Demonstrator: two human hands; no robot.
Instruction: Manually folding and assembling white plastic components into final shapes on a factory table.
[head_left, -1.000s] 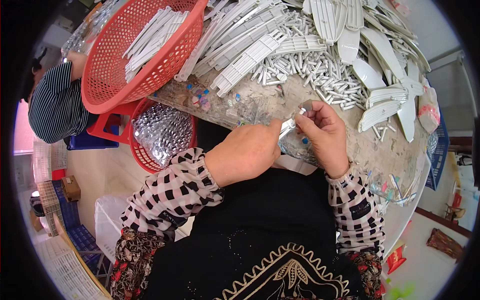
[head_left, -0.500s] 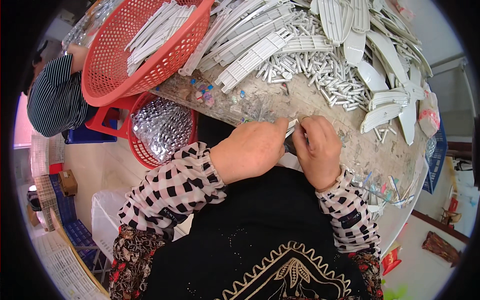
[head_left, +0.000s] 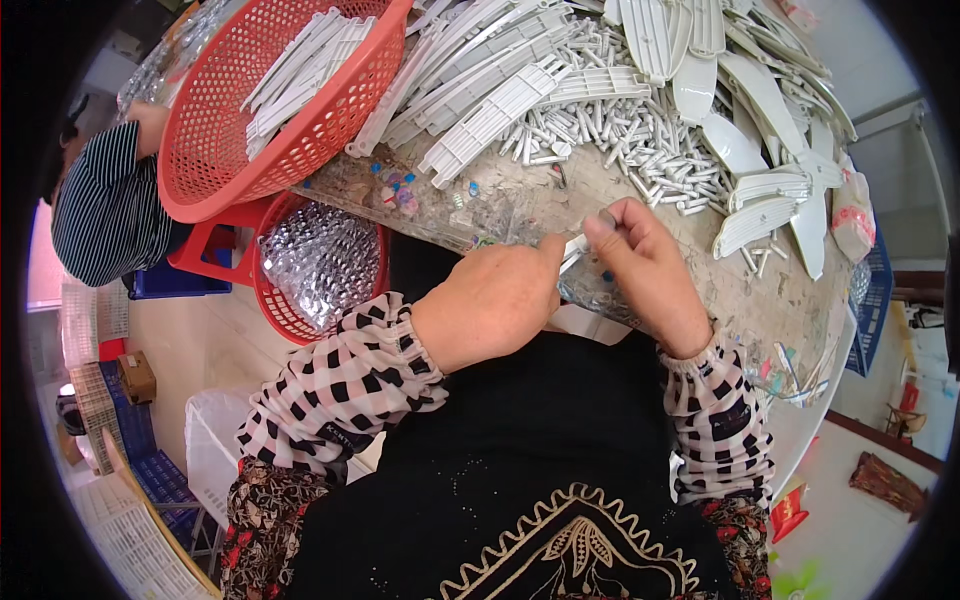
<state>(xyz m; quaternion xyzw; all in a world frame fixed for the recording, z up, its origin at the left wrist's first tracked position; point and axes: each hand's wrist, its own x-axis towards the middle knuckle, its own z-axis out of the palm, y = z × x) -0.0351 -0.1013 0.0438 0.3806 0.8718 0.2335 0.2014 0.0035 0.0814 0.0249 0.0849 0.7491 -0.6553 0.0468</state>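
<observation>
My left hand (head_left: pixel 492 302) is closed at the table's near edge, back of the hand up. From between its thumb and finger the end of a small white plastic piece (head_left: pixel 574 250) sticks out; the rest is hidden in the grip. Close beside it, my right hand (head_left: pixel 648 272) has thumb and forefinger pinched together. A small greyish bit shows at those fingertips, too small to name. Beyond both hands lies a heap of short white plastic pegs (head_left: pixel 640 135). Long ribbed white plastic strips (head_left: pixel 490 115) are stacked left of the pegs, and white blade-shaped parts (head_left: pixel 760 190) pile up at the right.
A red perforated basket (head_left: pixel 185 150) with white strips leans at the far left. Below it, a smaller red basket (head_left: pixel 262 300) contains shiny silvery packs (head_left: pixel 318 262). Coloured scraps (head_left: pixel 400 192) litter the worn table (head_left: pixel 720 290). Another person's striped sleeve (head_left: pixel 100 205) is at the left.
My right hand has moved away from the left one, up and to the right, widening the space between them. The left hand has barely shifted and still grips the white piece.
</observation>
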